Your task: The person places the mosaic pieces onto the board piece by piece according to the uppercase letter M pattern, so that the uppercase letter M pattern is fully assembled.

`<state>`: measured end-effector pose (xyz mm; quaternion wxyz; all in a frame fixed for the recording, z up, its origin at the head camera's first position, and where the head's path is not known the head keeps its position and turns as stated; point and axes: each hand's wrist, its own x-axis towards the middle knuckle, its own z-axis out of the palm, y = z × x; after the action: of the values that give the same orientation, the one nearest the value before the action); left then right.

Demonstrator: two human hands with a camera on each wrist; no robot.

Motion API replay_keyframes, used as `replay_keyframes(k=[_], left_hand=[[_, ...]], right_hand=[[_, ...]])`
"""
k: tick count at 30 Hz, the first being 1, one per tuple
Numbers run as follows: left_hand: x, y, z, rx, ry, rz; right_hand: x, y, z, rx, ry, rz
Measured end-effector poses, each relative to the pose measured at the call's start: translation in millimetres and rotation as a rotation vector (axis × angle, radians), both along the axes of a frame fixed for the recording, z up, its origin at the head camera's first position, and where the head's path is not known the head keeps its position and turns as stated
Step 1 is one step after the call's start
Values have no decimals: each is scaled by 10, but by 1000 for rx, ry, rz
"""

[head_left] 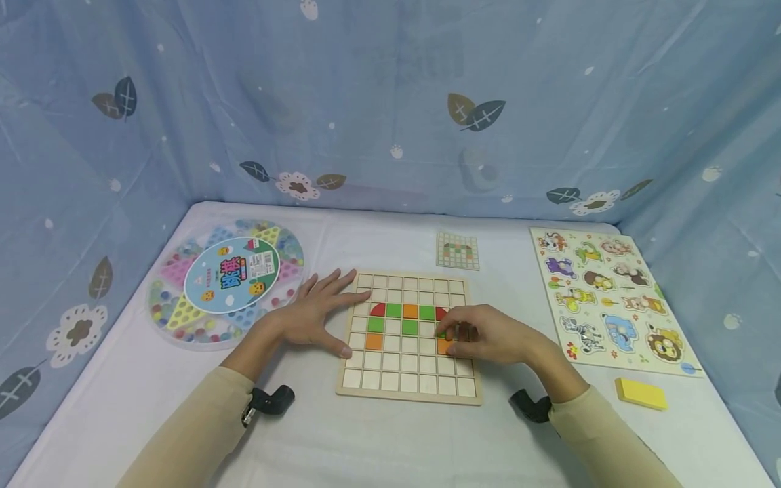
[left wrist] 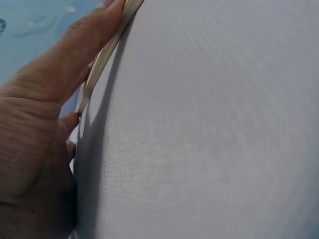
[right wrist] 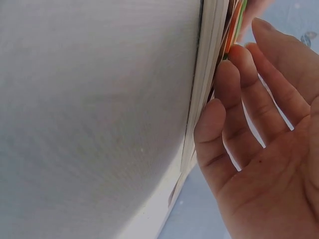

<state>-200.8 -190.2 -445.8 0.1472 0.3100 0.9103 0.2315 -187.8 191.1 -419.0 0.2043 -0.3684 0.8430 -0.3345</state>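
A square wooden grid board (head_left: 390,379) lies on the table, with red, green and orange tiles set in an arch-like pattern. My left hand (head_left: 314,315) rests spread along the board's left edge, thumb and fingertips on its rim; the left wrist view shows the thumb over the wooden edge. Over the right side of the board is my right hand (head_left: 482,332), its fingertips touching down at a green tile (head_left: 441,334) that they partly cover. Just below that lies an orange tile (head_left: 443,346). In the right wrist view the thumb stands apart from the bent fingers (right wrist: 229,82).
Behind the board lies a small pattern card (head_left: 457,251). A round Chinese checkers set (head_left: 232,274) sits at left. To the right are an animal puzzle board (head_left: 610,305) and a yellow block (head_left: 641,394). Blue curtains (head_left: 390,102) enclose the white table.
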Motion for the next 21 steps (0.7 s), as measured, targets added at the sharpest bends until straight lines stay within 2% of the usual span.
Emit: replay_keyframes(k=[8,14,21], left_hand=[[53,-44,11,-12,3,6],[116,-75,35,-18,-38,39],[174,-51,172,-50,-31,83]], right_hand=[[34,12,7,2,-20,-15],[32,95,64,10,27,-40],[8,239,147,41,93,-64]])
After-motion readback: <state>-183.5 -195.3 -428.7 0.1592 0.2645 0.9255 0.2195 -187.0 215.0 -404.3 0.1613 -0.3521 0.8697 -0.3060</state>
